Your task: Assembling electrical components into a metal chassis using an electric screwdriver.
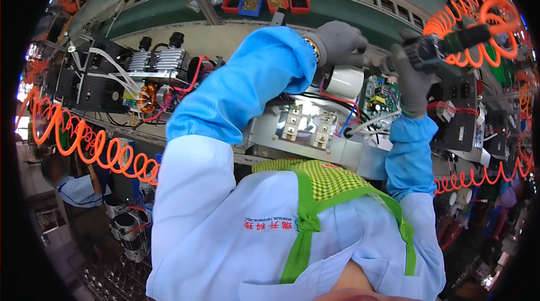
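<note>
My left hand [340,42], in a grey glove and blue sleeve cover, is closed around the front end of a black powered screwdriver [436,48]. My right hand [413,79], also gloved, grips the tool's body from below. An orange coiled hose [484,25] runs off the tool's rear. Under both hands lies an open electronic unit with a white cylindrical capacitor [346,82], a green circuit board [378,98], a metal plate [304,127] with square components, and red, blue and white wires. What sits at the tool's tip is hidden by my left glove.
A second open unit [112,82] with finned heat sinks and a copper coil lies at the left. Red and blue parts bins [264,0] stand at the back. An orange coiled hose [84,143] hangs at the left, above another person [73,188]. More hoses hang at the right.
</note>
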